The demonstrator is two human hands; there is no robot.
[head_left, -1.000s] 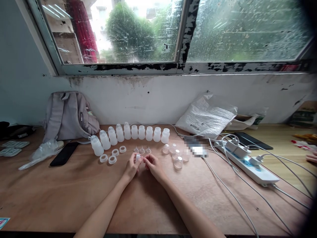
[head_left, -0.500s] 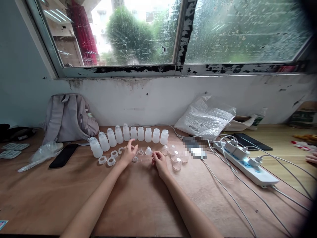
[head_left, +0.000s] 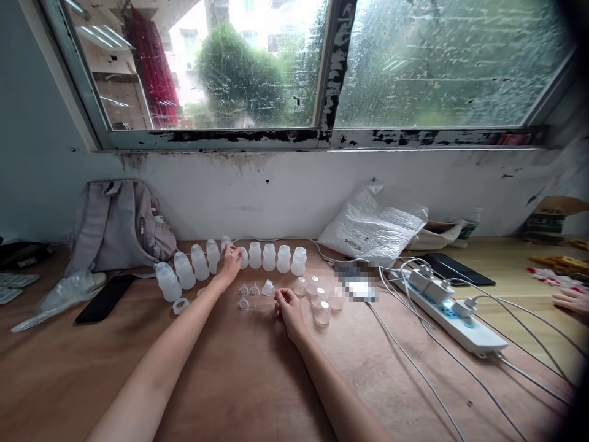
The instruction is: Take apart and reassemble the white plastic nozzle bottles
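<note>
Several frosted white bottles [head_left: 269, 257] stand in a curved row on the brown table [head_left: 221, 368]. My left hand [head_left: 230, 264] is at the middle of the row, its fingers around the upper part of a bottle [head_left: 226, 242] with a clear top. White rings [head_left: 181, 306] lie in front of the left bottles, partly hidden by my left forearm. Clear nipples [head_left: 243, 304] and a small clear cup [head_left: 267, 287] lie between my hands. My right hand [head_left: 288, 307] is closed in a pinch beside the clear domed caps [head_left: 321, 313]; what it holds, if anything, is too small to tell.
A grey backpack [head_left: 122, 224], a plastic bag [head_left: 69, 298] and a black phone [head_left: 105, 299] are at the left. A silver bag [head_left: 375, 224], white cables and a power strip [head_left: 473, 331] occupy the right. Another person's hand [head_left: 570, 299] shows at the right edge.
My left hand has moved up and left, from above the small clear parts to a bottle in the row. My right hand remains pinched near the caps. The view has shifted slightly.
</note>
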